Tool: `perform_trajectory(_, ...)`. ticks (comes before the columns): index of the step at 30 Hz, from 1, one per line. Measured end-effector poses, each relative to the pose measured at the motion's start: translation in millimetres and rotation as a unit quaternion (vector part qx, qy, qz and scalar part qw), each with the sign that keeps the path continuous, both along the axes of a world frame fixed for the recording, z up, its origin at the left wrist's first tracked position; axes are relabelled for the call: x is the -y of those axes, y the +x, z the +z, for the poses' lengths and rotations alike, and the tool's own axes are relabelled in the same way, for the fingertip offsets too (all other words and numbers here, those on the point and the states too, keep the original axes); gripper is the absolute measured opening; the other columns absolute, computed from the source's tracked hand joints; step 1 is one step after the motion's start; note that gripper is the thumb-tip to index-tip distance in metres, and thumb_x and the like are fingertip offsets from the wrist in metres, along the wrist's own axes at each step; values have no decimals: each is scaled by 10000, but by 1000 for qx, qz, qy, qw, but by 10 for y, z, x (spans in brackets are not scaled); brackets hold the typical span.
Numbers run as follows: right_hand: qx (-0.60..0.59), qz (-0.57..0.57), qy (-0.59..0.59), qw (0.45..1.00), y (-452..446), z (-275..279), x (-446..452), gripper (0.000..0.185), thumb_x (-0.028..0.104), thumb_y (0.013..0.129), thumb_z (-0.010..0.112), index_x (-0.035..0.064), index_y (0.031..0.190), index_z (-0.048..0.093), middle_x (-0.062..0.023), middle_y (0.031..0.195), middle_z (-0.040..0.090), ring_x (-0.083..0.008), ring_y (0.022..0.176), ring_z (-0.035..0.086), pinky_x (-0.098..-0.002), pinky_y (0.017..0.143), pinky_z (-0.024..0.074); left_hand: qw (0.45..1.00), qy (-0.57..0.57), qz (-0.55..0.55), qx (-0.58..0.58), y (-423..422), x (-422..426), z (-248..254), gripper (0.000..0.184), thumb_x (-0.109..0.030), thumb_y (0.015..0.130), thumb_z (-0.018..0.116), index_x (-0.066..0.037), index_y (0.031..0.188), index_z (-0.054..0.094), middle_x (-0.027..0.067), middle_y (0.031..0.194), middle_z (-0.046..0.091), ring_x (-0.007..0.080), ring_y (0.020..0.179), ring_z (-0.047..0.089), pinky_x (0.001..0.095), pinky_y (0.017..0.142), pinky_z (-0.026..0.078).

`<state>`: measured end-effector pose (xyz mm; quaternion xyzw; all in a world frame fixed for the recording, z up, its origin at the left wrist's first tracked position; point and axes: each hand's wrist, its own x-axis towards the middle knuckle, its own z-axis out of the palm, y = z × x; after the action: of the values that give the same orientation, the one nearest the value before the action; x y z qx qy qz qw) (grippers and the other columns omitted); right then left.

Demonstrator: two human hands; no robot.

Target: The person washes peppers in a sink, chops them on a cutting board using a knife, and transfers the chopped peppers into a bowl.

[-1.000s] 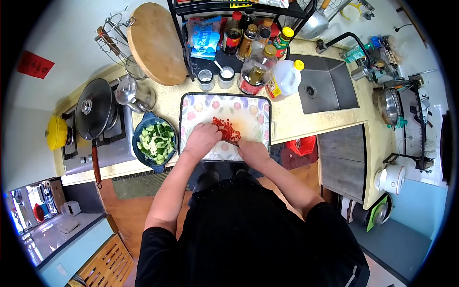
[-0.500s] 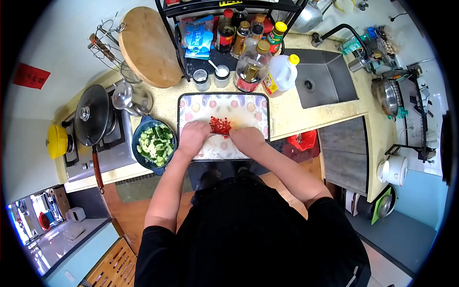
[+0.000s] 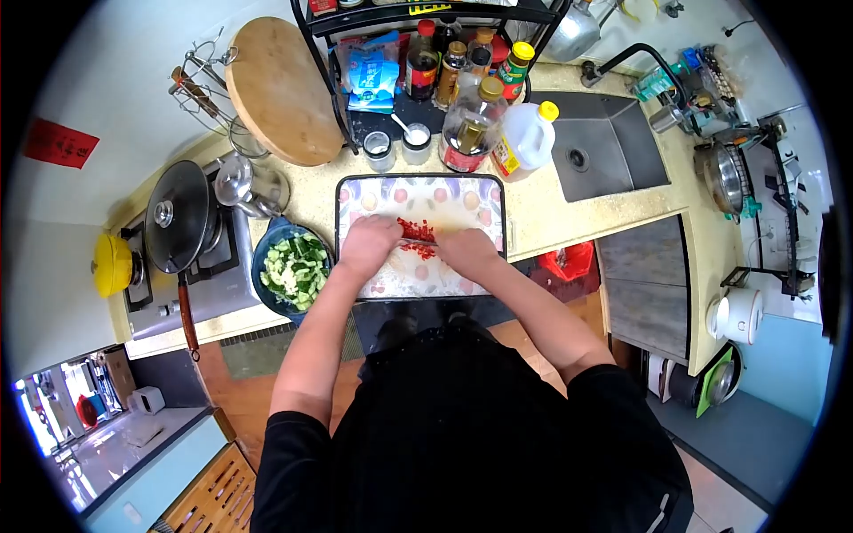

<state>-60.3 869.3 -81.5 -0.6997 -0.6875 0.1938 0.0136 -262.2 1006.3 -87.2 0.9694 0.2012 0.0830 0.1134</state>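
Chopped red chili pepper (image 3: 415, 230) lies in a small pile on a patterned cutting board (image 3: 378, 282) with a dark rim. A knife (image 3: 417, 242), seen nearly edge-on as a thin strip, crosses the pile, with red bits on both sides. My right hand (image 3: 466, 252) is closed at the knife's right end, hiding the handle. At the other end, my left hand (image 3: 371, 243) has its fingers bent together against the blade; the exact grip is partly hidden. Left of the board stands a blue pot (image 3: 262, 292) of cut cucumber (image 3: 294, 269) with pale chopped bits on top.
Two small jars (image 3: 378, 153), an oil bottle (image 3: 468, 133) and a white jug (image 3: 528, 139) stand behind the board. A lidded wok (image 3: 180, 216) and a metal kettle (image 3: 252, 185) are on the left. The sink (image 3: 613, 147) is at the right, above a red bin (image 3: 567, 262).
Both hands and the knife have moved slightly away from my body, from the near edge of the chili pile to across it. The whole view has shifted a little.
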Motion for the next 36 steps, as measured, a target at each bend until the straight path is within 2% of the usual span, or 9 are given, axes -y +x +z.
perform_trajectory(8,49,54,8,997,-17,124,-209,142,167,906,601,87,952,709,-110,843,753,-301,798,753,-441,711,597,995,-46,19,81,-113,-113,-114,122,-230,828,677,-114,842,643,85,836,630,321,873,636,445,801,491)
perform_trajectory(9,18,36,-12,999,17,138,-261,277,341,953,609,83,909,702,-141,790,725,-345,766,727,-474,687,569,997,-33,12,66,-98,-146,-127,114,-225,825,688,-119,836,647,76,840,629,310,884,637,429,799,493)
perform_trajectory(13,-27,-24,11,999,152,-105,-86,337,401,960,621,77,939,714,-151,804,730,-346,763,726,-481,684,565,999,38,-32,-10,165,-137,115,68,-201,847,642,-175,876,698,17,878,650,226,941,659,386,815,495)
perform_trajectory(16,-50,-77,39,995,140,-229,16,335,396,959,623,74,928,711,-157,804,730,-346,766,728,-488,694,565,990,87,-56,-95,324,-186,153,80,-190,844,635,-174,889,699,16,897,663,212,954,658,381,822,494)
perform_trajectory(20,11,-33,-8,999,-19,-16,-250,196,224,946,593,86,953,732,-150,827,740,-322,803,742,-468,698,573,998,-29,-22,44,57,-317,-15,159,-276,864,668,-118,869,678,85,915,677,300,944,656,422,827,500)
perform_trajectory(23,26,8,-19,999,53,67,-409,308,348,968,607,58,956,709,-173,848,733,-364,800,726,-488,713,569,999,-45,5,9,76,-354,-28,199,-301,869,690,-103,883,672,96,919,663,320,962,647,443,848,494)
perform_trajectory(28,-15,-36,22,999,260,-56,-258,251,304,964,599,85,944,719,-153,836,740,-331,801,736,-475,717,572,997,39,-43,48,314,-290,11,174,-257,879,679,-98,936,638,81,893,659,297,894,657,429,765,496)
perform_trajectory(30,-26,-63,21,997,244,-100,-189,286,346,974,603,84,943,715,-154,844,739,-331,802,734,-477,717,570,993,68,-20,-93,457,-276,160,95,-211,842,687,-151,916,695,43,941,674,234,972,658,382,830,485)
perform_trajectory(36,2,-29,-31,999,91,131,-434,277,320,965,624,72,948,747,-162,874,747,-341,847,740,-469,763,583,999,-46,-8,-20,188,-450,51,161,-167,839,689,-157,997,719,54,1002,710,294,1011,665,440,872,495)
